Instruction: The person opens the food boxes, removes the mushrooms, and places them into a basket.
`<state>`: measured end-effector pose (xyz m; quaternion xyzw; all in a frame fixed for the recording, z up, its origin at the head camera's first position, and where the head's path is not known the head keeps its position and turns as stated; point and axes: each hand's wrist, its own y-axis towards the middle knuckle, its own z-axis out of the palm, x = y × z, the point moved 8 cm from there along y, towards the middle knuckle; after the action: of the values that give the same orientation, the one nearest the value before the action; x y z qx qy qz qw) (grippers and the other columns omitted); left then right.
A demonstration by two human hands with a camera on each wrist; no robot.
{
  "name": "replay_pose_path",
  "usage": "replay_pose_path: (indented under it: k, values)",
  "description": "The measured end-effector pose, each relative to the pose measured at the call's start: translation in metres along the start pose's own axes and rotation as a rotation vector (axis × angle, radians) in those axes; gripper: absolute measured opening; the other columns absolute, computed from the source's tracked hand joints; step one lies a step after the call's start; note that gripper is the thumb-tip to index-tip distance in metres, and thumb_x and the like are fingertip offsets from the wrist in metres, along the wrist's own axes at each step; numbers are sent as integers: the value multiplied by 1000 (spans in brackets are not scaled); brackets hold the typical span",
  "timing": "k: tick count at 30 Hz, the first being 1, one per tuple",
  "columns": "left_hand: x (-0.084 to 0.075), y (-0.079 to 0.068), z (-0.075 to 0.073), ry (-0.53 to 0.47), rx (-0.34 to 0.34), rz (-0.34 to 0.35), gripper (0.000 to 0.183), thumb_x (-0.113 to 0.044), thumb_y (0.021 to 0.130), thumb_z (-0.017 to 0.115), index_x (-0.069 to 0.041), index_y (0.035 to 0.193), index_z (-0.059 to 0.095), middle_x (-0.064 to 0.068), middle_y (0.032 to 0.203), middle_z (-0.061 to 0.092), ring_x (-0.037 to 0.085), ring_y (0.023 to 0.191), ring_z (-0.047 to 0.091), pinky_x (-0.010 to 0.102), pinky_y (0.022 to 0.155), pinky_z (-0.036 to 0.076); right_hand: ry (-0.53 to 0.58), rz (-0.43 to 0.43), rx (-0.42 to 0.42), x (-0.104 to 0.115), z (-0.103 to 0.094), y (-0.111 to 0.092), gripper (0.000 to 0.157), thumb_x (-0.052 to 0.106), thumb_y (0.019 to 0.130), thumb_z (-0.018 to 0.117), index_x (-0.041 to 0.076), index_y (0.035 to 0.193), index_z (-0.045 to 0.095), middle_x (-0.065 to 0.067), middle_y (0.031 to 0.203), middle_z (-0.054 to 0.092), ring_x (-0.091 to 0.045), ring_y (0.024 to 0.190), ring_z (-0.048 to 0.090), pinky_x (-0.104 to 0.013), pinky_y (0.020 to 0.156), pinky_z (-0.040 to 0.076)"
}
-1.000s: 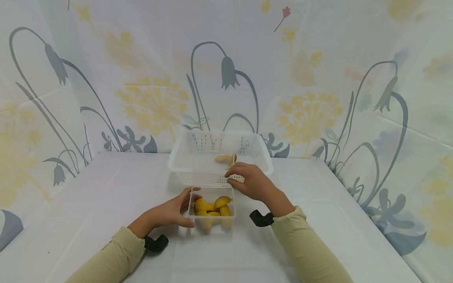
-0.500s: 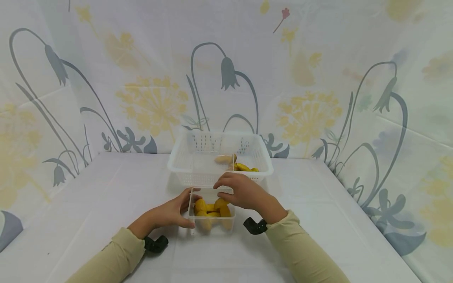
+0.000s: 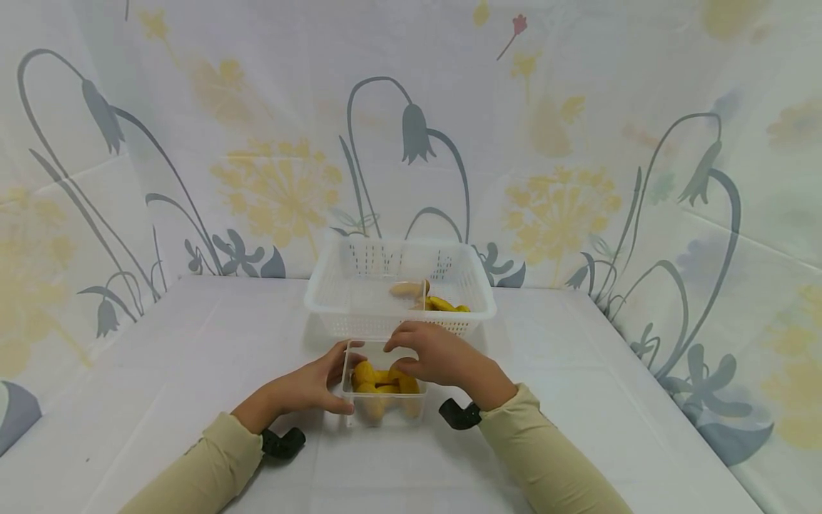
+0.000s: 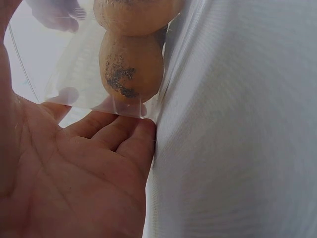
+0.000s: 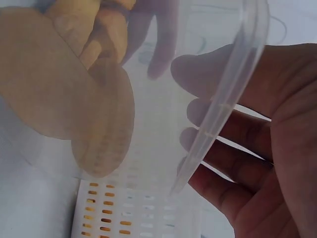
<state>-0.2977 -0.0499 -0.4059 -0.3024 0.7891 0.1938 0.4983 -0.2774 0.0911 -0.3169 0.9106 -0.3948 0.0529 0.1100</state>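
A small clear plastic container (image 3: 385,395) stands mid-table, holding several yellow mushrooms (image 3: 364,373) with paler parts seen through its front wall. My left hand (image 3: 311,385) grips its left side, thumb at the front and fingers toward the back. In the left wrist view those fingers touch the clear wall, beside a mushroom (image 4: 131,67) with dark specks. My right hand (image 3: 443,357) hovers over the right rim with fingers loosely bent. In the right wrist view the thumb and fingertips reach past the container's rim (image 5: 228,99), with nothing between them.
Just behind the container stands a white perforated basket (image 3: 337,314). It holds a pale, elongated mushroom (image 3: 407,289) and yellow pieces (image 3: 444,305) on either side of a clear upright edge. A floral cloth wall (image 3: 565,107) rises behind the white tabletop (image 3: 212,357).
My right hand has come from the basket's front edge down and left to the container, uncovering the yellow pieces in the basket. My left hand stays in place.
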Motion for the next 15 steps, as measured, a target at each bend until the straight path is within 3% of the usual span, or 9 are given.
replay_pose_path:
  k: [15]
  values:
    - [0,1,0,-4,-2,-8,97,-19,70,78,-17,141,11,9,145,31,24,139,20,47,112,19,-76,-27,59,5,14,3,22,22,83,65,18,105,67,4,105,63,-12,93,59,-26,85,49]
